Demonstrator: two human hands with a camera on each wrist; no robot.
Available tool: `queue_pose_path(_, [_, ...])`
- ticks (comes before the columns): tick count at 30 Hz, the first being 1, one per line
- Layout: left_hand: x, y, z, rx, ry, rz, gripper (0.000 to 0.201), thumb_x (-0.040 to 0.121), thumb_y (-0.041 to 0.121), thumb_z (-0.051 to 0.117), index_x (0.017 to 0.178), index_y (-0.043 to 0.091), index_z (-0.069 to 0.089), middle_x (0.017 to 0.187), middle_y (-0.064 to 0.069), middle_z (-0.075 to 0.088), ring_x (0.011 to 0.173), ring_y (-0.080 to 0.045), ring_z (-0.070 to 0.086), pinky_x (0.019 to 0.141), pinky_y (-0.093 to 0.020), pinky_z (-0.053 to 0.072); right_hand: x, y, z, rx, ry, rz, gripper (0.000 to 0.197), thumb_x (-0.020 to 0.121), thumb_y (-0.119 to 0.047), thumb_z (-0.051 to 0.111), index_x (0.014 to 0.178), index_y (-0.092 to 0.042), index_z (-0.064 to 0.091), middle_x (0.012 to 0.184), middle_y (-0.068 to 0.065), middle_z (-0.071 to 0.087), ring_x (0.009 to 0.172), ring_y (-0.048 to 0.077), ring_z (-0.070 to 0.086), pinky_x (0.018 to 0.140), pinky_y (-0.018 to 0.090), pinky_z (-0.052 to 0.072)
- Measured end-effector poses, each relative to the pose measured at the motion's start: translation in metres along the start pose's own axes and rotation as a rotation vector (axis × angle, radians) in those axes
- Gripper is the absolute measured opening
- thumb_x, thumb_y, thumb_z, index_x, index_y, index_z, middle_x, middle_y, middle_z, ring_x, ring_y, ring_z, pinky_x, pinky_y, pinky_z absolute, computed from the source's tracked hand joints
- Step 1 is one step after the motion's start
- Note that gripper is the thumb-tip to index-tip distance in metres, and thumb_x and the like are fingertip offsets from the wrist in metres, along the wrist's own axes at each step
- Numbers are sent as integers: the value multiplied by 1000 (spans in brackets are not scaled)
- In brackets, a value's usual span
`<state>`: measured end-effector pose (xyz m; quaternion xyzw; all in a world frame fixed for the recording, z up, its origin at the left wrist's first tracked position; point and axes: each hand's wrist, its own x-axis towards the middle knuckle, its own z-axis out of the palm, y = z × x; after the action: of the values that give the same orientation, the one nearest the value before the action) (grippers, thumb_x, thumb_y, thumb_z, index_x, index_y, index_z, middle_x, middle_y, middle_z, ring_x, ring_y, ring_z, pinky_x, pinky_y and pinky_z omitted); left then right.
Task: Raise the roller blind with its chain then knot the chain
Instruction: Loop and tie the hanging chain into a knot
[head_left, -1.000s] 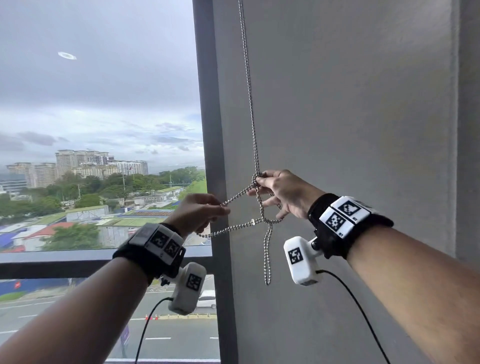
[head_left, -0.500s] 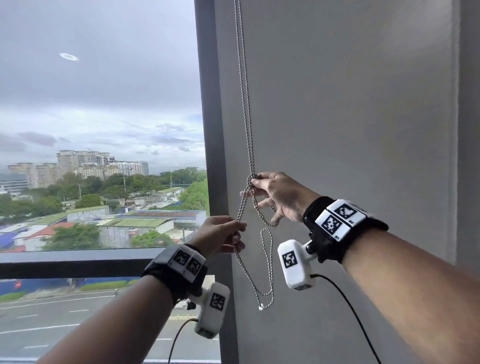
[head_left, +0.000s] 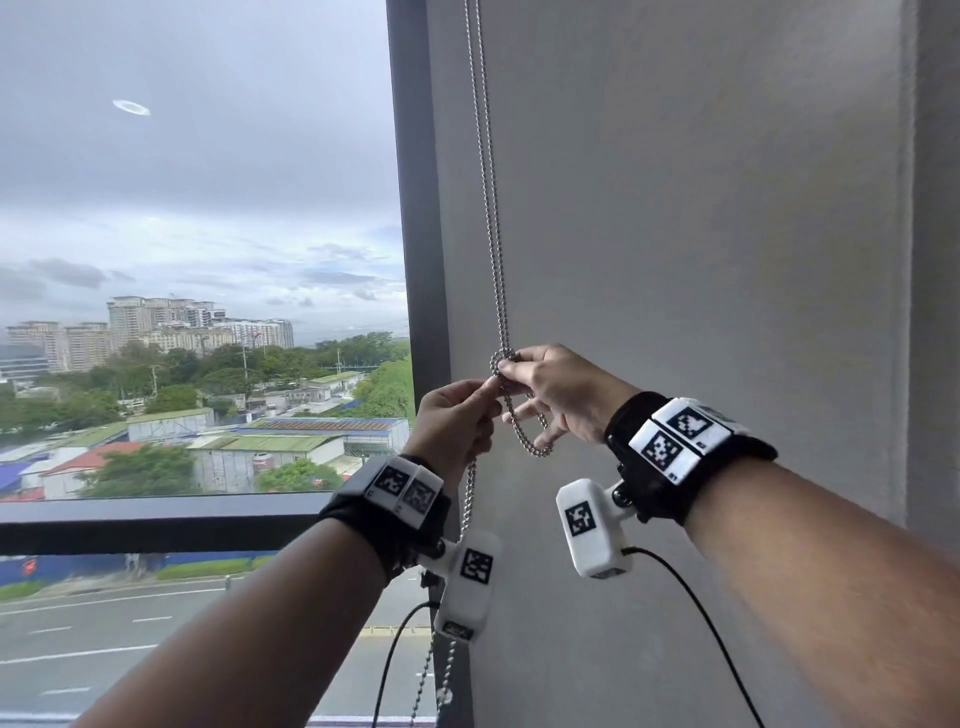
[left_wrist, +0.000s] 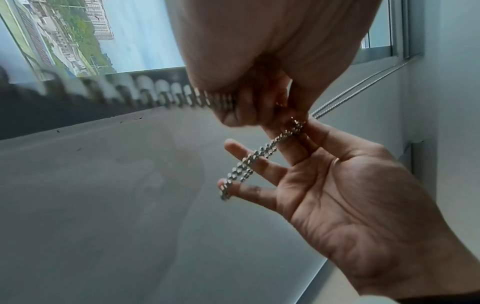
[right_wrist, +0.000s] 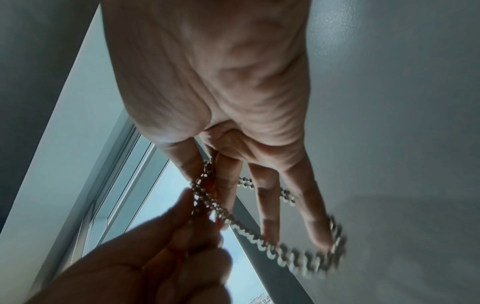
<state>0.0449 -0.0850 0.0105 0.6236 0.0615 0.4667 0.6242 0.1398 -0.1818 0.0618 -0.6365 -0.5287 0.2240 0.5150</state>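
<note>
A metal bead chain (head_left: 491, 208) hangs in two strands down the grey wall beside the window frame. My right hand (head_left: 558, 392) pinches it at a small twisted loop (head_left: 501, 359) between thumb and forefinger. A short loop of chain (head_left: 527, 439) drapes over its spread lower fingers (left_wrist: 259, 160). My left hand (head_left: 457, 421) meets it from below and pinches the chain right under the twist. The chain's tail (head_left: 467, 499) drops from the left fist past the wrist camera. In the right wrist view the chain (right_wrist: 207, 197) crosses between both hands' fingertips.
The dark vertical window frame (head_left: 415, 234) stands just left of the chain. Glass with a city view fills the left side, with a dark sill rail (head_left: 156, 519) below. The grey wall (head_left: 701, 234) runs to the right. Camera cables hang under both wrists.
My left hand has risen from low left up to the right hand and now pinches the chain at the twist. The wide loop has shrunk and the tail hangs straight down.
</note>
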Motion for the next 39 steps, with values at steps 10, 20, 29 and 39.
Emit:
queue_pose_path(10, [-12,-34,-6,52,68,5,25,93,10,50,71,4,58,51,-2,44,34,-6,30,35,-16,27,-2,-5,-8,-545,-26,30,23,84,-34,70,89,-11,68,64,1,45,55,15,39,52,25,30])
queue_pose_path(20, [-21,-36,-10,94,108,38,23,93,20,52,75,9,60,43,11,41,32,-2,26,32,-14,21,-5,-11,-10,-400,21,55,11,84,-6,65,90,-14,65,77,4,71,69,15,60,67,29,41])
queue_pose_path(29, [-31,-61,-6,-12,92,-29,23,92,6,51,72,3,63,53,-3,53,40,-11,43,42,-21,40,0,-17,-3,-258,198,-57,11,80,-8,61,86,-16,66,81,5,66,67,14,60,63,27,42])
queue_pose_path(39, [-56,-91,-8,63,76,-109,20,94,8,47,84,11,64,53,-2,45,37,-5,29,36,-15,23,9,-9,0,-305,299,-122,8,73,-6,67,69,-12,66,69,12,69,63,21,61,46,22,36])
